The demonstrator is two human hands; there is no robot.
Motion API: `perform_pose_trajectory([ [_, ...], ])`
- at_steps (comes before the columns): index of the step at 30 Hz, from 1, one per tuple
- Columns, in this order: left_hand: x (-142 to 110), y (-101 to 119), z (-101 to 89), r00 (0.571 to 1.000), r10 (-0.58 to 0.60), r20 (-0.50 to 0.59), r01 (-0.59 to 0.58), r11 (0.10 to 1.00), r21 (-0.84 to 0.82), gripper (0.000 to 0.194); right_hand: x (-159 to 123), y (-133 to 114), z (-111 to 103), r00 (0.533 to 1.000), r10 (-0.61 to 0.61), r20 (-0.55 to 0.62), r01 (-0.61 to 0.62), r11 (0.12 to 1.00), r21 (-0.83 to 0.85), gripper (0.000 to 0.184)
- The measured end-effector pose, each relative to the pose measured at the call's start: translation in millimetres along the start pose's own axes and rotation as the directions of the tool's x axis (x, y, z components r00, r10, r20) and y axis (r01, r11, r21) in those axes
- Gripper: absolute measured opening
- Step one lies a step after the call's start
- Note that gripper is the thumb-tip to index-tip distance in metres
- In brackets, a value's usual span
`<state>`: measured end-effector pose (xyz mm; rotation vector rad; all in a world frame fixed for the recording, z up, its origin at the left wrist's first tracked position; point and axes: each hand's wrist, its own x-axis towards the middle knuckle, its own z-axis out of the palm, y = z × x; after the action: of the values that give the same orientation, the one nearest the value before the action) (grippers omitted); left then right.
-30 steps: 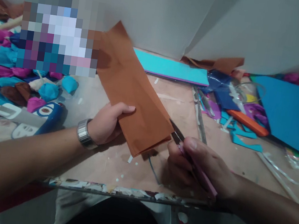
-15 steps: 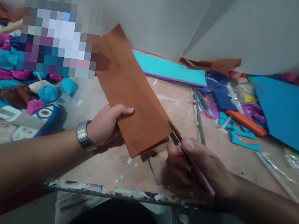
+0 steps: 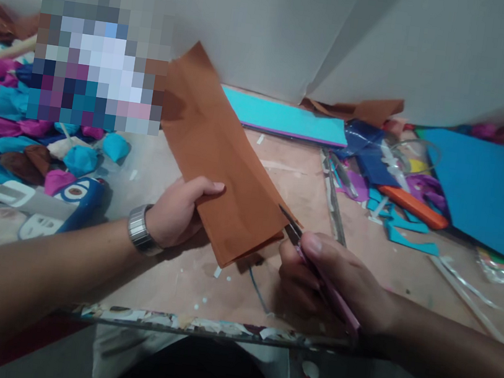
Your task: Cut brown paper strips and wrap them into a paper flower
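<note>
A long folded strip of brown tissue paper [image 3: 213, 152] slants from the back left toward me above the tabletop. My left hand [image 3: 178, 213], with a metal watch on its wrist, grips the strip's near left edge, thumb on top. My right hand [image 3: 328, 278] is closed round pink-handled scissors [image 3: 316, 265]. Their dark blades touch the strip's near right edge.
Crumpled blue, pink and brown paper balls [image 3: 82, 159] and a glue gun [image 3: 51, 201] lie at the left. A turquoise strip [image 3: 285, 118], blue sheet [image 3: 495, 192], orange cutter [image 3: 416, 207] and paper scraps litter the back and right. The table's near edge [image 3: 214, 326] faces me.
The scissor blades have crept slightly farther up along the strip's right edge. My left hand has kept its grip with barely any shift.
</note>
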<state>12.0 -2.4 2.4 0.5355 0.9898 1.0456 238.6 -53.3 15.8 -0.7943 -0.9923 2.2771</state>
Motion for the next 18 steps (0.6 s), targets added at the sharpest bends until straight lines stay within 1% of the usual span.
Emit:
perform_pose_trajectory([
  [2,-0.6,0.3,0.3,1.0,-0.005,-0.006,0.005,1.0,0.001,0.037,0.2,-0.2,0.2,1.0,0.002,-0.01,-0.002,1.0,0.002,0.051],
  [7,-2.8,1.0,1.0,1.0,-0.009,0.006,0.009,1.0,0.011,0.033,-0.1,-2.1,3.1,0.999,0.053,-0.01,-0.053,0.998,-0.018,0.053],
  [12,-1.6,-0.5,-0.9,1.0,-0.006,0.01,0.006,1.0,0.004,0.034,0.6,-2.3,3.4,0.998,0.035,-0.055,-0.036,0.999,-0.026,0.053],
  [15,-0.4,-1.8,-2.5,1.0,0.004,0.027,-0.004,1.0,-0.015,0.036,2.4,-0.9,-0.7,0.999,0.032,-0.015,-0.032,0.999,-0.02,0.056],
  [18,-0.8,-1.6,-2.9,1.0,0.002,0.02,-0.002,1.0,-0.01,0.036,4.8,0.9,-4.0,0.999,0.041,0.029,-0.041,0.999,-0.014,0.058],
])
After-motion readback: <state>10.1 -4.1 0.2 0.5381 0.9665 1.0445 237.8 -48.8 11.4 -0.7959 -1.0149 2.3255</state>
